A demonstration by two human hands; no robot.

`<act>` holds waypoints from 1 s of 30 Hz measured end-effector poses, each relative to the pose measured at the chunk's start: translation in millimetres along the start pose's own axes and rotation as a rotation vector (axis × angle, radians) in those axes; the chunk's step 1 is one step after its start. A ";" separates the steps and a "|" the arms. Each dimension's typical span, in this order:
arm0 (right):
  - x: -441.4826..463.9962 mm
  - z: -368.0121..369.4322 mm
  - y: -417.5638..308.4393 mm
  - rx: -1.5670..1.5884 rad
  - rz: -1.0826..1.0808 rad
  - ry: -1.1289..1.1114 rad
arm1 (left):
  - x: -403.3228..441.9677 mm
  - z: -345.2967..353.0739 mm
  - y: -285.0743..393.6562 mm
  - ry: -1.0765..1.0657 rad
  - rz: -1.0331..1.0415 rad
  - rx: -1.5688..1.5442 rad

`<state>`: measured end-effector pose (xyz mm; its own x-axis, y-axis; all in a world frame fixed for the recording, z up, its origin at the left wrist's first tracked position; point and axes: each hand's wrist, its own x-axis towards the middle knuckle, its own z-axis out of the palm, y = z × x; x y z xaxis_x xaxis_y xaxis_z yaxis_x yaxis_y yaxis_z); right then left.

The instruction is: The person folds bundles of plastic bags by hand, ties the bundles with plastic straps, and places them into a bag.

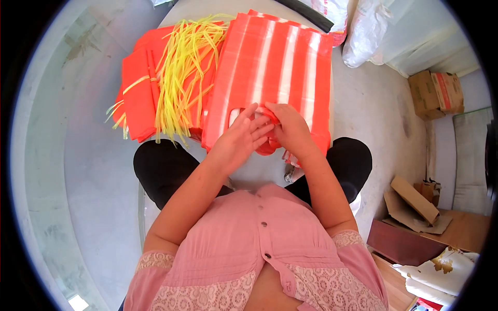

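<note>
In front of me lies a stack of red-and-white striped plastic bags (275, 57), its near edge between my knees. My right hand (289, 128) is closed on a bunched red part of a bag at that near edge. Beside it my left hand (238, 136) is turned partly palm up with its fingers apart, the fingertips near the bunched red plastic. Whether those fingertips touch the plastic I cannot tell. Left of the stack, a pile of thin yellow strips (181, 72) is draped over folded red plastic bags. One red bundle (139, 103) there has a yellow strip tied round it.
White plastic bags (365, 31) stand at the back right, near a black bar (306, 14) behind the stack. Cardboard boxes (433, 96) sit against the right wall. Flattened cardboard (412, 207) lies on a brown surface at lower right. My knees flank the stack's near end.
</note>
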<state>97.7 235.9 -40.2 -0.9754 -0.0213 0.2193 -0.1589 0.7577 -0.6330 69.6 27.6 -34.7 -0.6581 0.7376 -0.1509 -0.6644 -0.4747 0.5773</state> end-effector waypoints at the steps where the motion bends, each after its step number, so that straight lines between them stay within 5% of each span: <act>1: 0.4 2.2 1.6 0.015 0.061 0.005 | -4.8 -1.9 6.0 -0.012 0.002 0.033; 5: 5.1 -4.9 -8.3 0.439 0.424 -0.001 | -13.3 -29.0 23.6 0.106 0.153 0.256; 8: 9.8 -4.8 -6.4 0.594 0.479 0.007 | -10.2 -44.4 40.4 0.454 0.323 0.479; 11: 13.1 -4.6 -5.3 0.623 0.501 0.000 | -0.6 -46.5 59.1 0.586 0.387 0.519; 18: 12.9 0.2 8.2 0.670 0.436 0.065 | 24.9 -45.1 77.8 0.387 0.323 0.429; 30: 13.9 -4.7 1.4 0.792 0.536 0.098 | 50.9 -47.4 88.1 0.368 0.293 0.337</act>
<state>84.6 239.8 -34.5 -0.9371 0.2813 -0.2068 0.2124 -0.0107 -0.9771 -39.2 0.5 -29.5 -0.9176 0.3540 -0.1809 -0.3262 -0.4104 0.8516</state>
